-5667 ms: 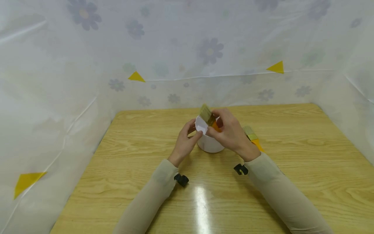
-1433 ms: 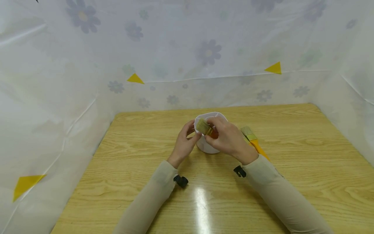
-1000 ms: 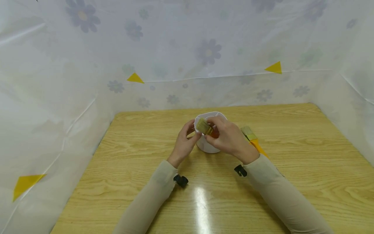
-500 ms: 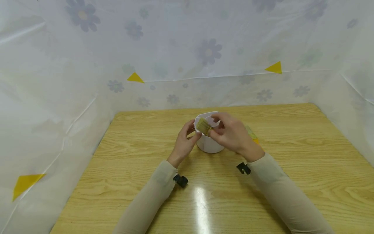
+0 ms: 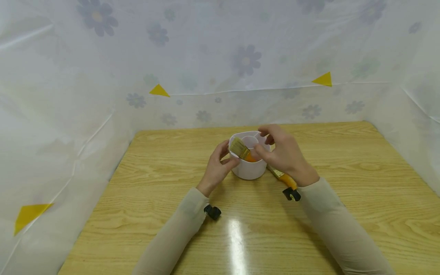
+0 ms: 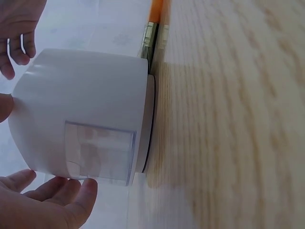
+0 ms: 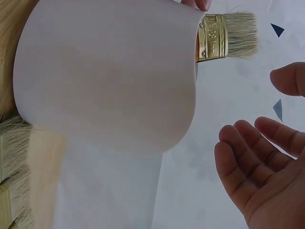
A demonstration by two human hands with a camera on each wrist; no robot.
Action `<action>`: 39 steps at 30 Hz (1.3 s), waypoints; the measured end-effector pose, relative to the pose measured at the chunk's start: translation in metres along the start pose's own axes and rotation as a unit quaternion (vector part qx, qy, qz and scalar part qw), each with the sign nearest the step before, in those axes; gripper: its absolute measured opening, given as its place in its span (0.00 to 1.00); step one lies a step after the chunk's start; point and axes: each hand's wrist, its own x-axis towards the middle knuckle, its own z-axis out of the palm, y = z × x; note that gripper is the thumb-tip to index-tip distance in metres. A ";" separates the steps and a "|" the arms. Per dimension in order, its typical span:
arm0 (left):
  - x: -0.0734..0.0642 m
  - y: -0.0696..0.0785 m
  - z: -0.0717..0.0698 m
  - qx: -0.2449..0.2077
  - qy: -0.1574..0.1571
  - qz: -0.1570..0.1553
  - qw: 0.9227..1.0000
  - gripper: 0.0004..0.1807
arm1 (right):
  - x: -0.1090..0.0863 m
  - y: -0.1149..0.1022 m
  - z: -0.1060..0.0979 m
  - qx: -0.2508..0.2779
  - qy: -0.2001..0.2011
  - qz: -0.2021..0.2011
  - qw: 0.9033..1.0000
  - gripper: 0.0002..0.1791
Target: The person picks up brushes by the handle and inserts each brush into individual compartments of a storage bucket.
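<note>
A white round holder (image 5: 249, 171) with inner compartments stands on the table. My left hand (image 5: 217, 168) grips its left side, thumb near the rim and fingers along the wall; a clear pocket (image 6: 102, 150) shows on that wall in the left wrist view. Inside, a paintbrush (image 5: 238, 148) leans with its bristles up past the left rim, its orange handle mostly hidden within. My right hand (image 5: 284, 152) hovers by the right rim, fingers apart from thumb, holding nothing. In the right wrist view, a gap separates this hand (image 7: 267, 167) from the brush.
Just right of the holder, a paintbrush (image 5: 288, 180) with an orange handle lies on the wooden table (image 5: 165, 183), partly behind the right wrist. Whether a second lies beside it I cannot tell. Flower-printed sheeting (image 5: 206, 57) encloses the back and sides.
My right hand has let go of the paintbrush and drawn back to the right. Earlier the brush stood higher in its fingers; now it leans in the holder. The left hand stays put.
</note>
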 end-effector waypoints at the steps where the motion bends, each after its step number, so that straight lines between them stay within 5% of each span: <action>1: 0.000 -0.001 0.000 -0.006 0.002 0.002 1.000 0.36 | 0.000 0.000 -0.001 -0.002 0.001 0.004 1.000 0.21; 10: -0.004 0.016 0.001 -0.004 -0.008 -0.007 1.000 0.39 | 0.001 0.005 -0.010 -0.006 0.003 0.022 1.000 0.21; 23: -0.004 0.015 0.005 0.001 -0.001 -0.013 1.000 0.39 | 0.001 0.004 -0.017 -0.011 0.000 0.056 0.998 0.21; 31: 0.005 -0.015 0.006 0.001 0.015 -0.012 1.000 0.41 | 0.001 0.005 -0.023 -0.006 0.001 0.065 0.998 0.23; 39: 0.005 -0.021 0.006 0.002 0.034 -0.008 0.999 0.38 | 0.000 0.010 -0.026 -0.016 -0.002 0.064 0.998 0.23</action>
